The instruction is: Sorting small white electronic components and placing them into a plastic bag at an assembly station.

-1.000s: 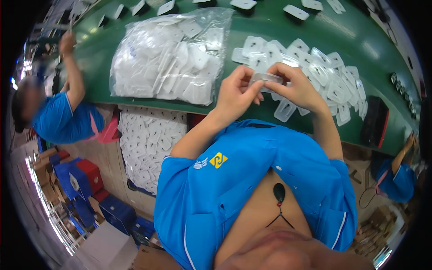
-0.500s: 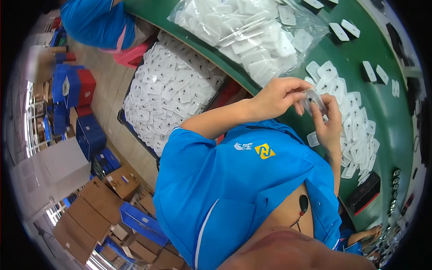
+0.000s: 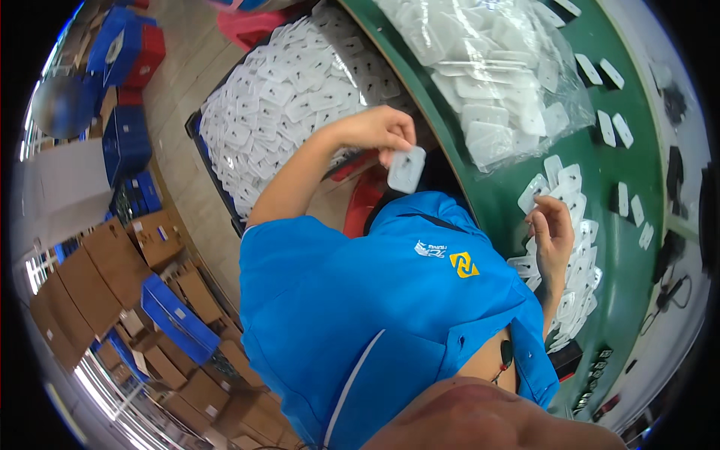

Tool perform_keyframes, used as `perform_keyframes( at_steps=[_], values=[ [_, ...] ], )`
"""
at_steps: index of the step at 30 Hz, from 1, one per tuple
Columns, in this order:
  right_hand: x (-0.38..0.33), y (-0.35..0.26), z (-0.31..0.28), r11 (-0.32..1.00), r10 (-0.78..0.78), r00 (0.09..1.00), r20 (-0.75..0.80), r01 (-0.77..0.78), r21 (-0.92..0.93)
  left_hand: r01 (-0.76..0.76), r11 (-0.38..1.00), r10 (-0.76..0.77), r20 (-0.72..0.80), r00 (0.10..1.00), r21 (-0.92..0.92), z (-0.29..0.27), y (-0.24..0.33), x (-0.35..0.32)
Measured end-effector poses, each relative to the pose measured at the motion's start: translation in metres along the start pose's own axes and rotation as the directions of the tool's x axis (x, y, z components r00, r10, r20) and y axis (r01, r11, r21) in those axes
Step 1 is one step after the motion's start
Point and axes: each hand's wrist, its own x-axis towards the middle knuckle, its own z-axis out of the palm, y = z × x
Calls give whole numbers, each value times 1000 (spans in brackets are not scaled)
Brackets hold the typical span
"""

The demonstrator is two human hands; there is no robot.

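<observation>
A translucent white plastic plate (image 3: 406,171) with rounded corners and a small dark spot is pinched in my left hand (image 3: 386,133). That hand is off the table, between the crate and the table edge. My right hand (image 3: 553,225) is over a loose pile of similar white plates (image 3: 577,255) on the green table. Its fingers are curled but apart, and nothing shows between them. One plate (image 3: 533,192) of the pile lies close by its fingertips; whether they touch it is unclear.
A clear plastic bag (image 3: 517,97) full of white plates lies on the green table (image 3: 637,150). Beside the table, a dark-edged crate (image 3: 196,139) is heaped with plates. Pairs of black and white pieces (image 3: 606,129) lie along the far side. Cardboard boxes (image 3: 120,255) and blue bins (image 3: 180,319) stand left.
My left hand has moved left, away from the right hand, carrying the plate off the table toward the crate. My right hand has let go of that plate and moved down to the pile.
</observation>
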Motion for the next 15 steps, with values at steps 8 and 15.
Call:
perform_keyframes(
  at_steps=[8,15],
  values=[
    [0,5,-8,996,56,995,-82,-61,-61,110,980,51,-747,662,164,-89,-84,1],
    [-7,5,-9,994,76,990,-123,-85,-72,377,812,311,-877,367,445,-132,-86,11]
  ],
)
